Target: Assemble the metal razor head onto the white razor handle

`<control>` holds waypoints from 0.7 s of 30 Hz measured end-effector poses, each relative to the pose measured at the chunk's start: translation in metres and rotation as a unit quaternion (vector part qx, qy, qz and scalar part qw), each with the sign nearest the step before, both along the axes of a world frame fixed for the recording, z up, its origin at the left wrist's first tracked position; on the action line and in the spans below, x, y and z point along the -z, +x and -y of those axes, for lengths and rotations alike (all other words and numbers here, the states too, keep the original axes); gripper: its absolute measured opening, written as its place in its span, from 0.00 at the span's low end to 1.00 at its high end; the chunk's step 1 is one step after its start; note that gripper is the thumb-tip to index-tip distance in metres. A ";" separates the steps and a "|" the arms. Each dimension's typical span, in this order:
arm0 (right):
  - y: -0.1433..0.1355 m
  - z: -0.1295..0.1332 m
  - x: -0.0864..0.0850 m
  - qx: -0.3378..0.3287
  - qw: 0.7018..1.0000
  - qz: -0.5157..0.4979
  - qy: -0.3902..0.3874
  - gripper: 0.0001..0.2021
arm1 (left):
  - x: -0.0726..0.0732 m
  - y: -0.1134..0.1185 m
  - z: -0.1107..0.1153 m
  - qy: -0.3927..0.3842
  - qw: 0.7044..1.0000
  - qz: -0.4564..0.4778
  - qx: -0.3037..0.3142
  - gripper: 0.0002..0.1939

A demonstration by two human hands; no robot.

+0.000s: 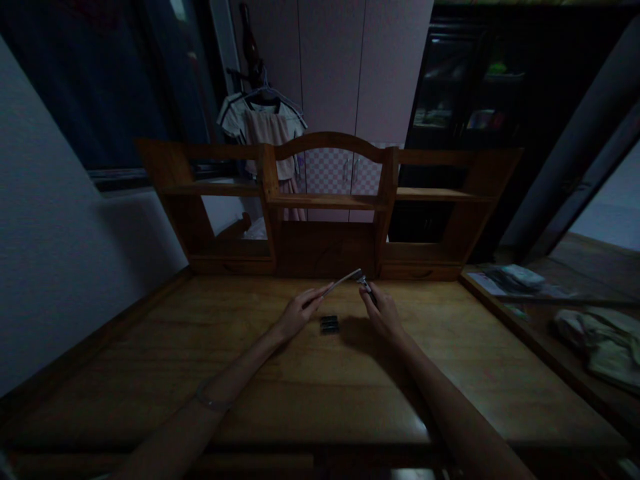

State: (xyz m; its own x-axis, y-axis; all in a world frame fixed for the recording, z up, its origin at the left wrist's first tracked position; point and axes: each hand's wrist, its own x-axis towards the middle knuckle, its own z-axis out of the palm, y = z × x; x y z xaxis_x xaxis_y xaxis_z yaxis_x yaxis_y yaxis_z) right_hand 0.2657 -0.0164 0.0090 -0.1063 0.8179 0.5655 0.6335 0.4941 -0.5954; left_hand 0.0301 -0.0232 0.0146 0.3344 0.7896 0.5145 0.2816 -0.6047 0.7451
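My left hand (301, 312) is closed on the near end of a thin, pale, flat strip (342, 282), which slants up to the right over the desk. My right hand (383, 311) grips a small hand tool (367, 285) with a dark handle and a shiny metal head. The tool's head is at the far end of the strip; whether they touch I cannot tell. Below and between my hands, small dark bars (329, 325) lie side by side on the wooden desk (280, 407). Dim light hides the tool's exact kind.
A wooden shelf unit (327, 201) with small drawers stands along the desk's back edge. Beyond it are a pale wardrobe (330, 73) and hanging clothes (265, 127). To the right, past the desk's raised edge, lie a cloth bundle (607, 347) and a plastic packet (523, 275).
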 end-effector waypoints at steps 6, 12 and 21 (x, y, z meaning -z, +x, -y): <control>0.000 0.000 0.000 -0.002 1.000 -0.004 -0.001 0.16 | 0.000 0.000 0.000 -0.002 1.000 -0.007 0.008 0.20; 0.000 0.001 -0.002 -0.006 1.000 -0.003 0.005 0.16 | -0.001 -0.001 0.001 -0.006 1.000 0.008 0.002 0.20; 0.000 0.001 -0.002 0.003 1.000 -0.002 0.002 0.16 | -0.002 0.000 0.003 -0.014 1.000 0.012 0.016 0.20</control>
State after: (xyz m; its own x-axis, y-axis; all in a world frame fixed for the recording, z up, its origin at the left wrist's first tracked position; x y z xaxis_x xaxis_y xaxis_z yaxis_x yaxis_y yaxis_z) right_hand 0.2654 -0.0175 0.0107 -0.0993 0.8167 0.5685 0.6334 0.4925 -0.5969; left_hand 0.0300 -0.0259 0.0169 0.3481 0.7924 0.5010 0.2438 -0.5925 0.7678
